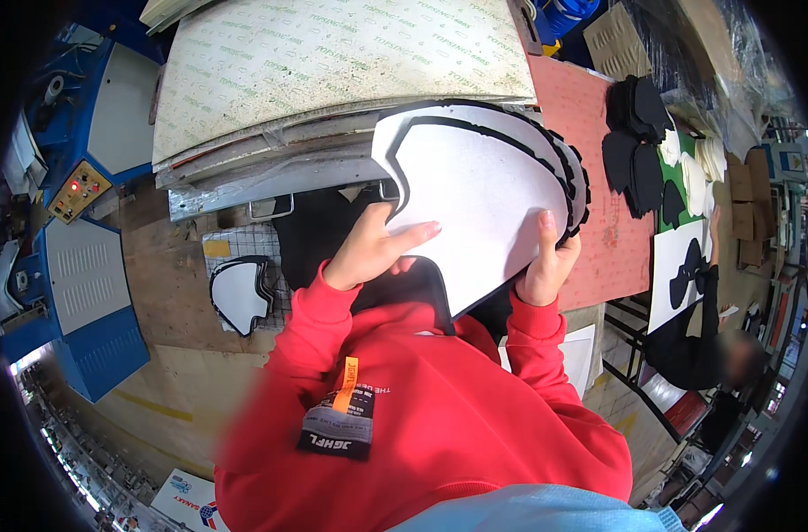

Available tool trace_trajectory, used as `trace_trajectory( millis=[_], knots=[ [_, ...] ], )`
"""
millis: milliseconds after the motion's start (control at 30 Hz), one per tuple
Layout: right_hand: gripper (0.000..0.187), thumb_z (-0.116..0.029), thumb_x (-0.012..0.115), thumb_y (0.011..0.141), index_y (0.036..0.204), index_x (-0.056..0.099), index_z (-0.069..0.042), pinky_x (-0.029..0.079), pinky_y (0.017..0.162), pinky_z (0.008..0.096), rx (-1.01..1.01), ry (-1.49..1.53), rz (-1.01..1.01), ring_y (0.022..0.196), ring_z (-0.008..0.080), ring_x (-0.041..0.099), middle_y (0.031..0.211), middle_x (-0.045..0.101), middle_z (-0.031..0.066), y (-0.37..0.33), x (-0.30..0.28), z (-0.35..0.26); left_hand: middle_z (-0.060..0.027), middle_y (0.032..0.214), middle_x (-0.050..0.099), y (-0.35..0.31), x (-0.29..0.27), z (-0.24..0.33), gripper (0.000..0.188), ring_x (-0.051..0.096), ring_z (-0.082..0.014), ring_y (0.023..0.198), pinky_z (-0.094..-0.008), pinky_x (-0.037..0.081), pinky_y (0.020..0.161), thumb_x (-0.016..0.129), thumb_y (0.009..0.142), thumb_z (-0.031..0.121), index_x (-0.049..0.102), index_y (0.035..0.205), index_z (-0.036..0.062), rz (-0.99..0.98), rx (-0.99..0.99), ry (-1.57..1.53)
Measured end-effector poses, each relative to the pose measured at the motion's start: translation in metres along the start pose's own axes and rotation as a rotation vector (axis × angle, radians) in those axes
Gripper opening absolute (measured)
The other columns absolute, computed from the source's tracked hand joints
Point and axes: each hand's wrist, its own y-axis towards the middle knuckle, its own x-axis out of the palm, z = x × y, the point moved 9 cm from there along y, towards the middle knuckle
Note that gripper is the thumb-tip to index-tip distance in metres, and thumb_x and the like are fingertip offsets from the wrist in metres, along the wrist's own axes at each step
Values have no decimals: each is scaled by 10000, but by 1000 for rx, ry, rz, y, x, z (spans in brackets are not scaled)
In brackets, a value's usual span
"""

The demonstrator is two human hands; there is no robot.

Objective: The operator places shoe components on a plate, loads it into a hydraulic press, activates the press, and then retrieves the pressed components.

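In front of my chest I hold a fanned stack of white, curved, flat cut pieces [479, 191] with thick black edges. They look like shoe-upper panels, though their exact kind is not certain. My left hand [373, 244] grips the stack's left side, thumb on the white face and fingers mostly behind. Around the right edge closes my right hand [550, 262], its thumb also on top. The upper layers spread apart along the far right rim. A smaller pile of similar white pieces with black edges [239, 295] lies at the left on a wire-grid surface [229, 239].
Just ahead is a worn pale board [333, 66] on a metal machine bed. Right of it lies a red mat [590, 204], with black cut piece stacks [636, 106] at its edge. A blue machine with a control panel [78, 191] stands left. Another person [701, 346] works far right.
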Motion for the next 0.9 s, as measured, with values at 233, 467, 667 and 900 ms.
trace_trajectory(
  millis=[233, 467, 667, 900],
  knots=[
    [238, -92, 645, 867, 1076, 608, 18, 419, 810, 245, 85, -102, -154, 861, 91, 534, 953, 624, 20, 3, 4, 8, -19, 684, 552, 1, -4, 15, 309, 556, -98, 618, -240, 443, 531, 688, 842, 265, 605, 841, -33, 2, 188, 281],
    [155, -86, 648, 862, 978, 640, 17, 429, 729, 228, 22, -65, -213, 778, 72, 530, 861, 631, 4, 8, 6, -2, -146, 1082, 627, -20, 32, -13, 403, 626, -242, 981, -323, 501, 838, 600, 905, 188, 484, 1192, -71, -627, -134, -136],
    [155, -121, 663, 855, 894, 669, 29, 430, 702, 226, 58, -71, -254, 748, 71, 534, 816, 640, 8, 9, 2, -7, -232, 1180, 582, -32, 46, -52, 668, 536, -300, 1153, -372, 392, 1013, 534, 914, 464, 453, 1248, -108, -840, -375, -551],
    [226, -138, 710, 797, 791, 629, 73, 414, 598, 239, -254, -444, -221, 624, 133, 523, 685, 592, 68, 12, 1, -29, -140, 918, 669, -46, 74, -89, 583, 617, -221, 942, -314, 393, 963, 505, 894, 554, 637, 930, -13, -979, -579, -126]
  ],
)
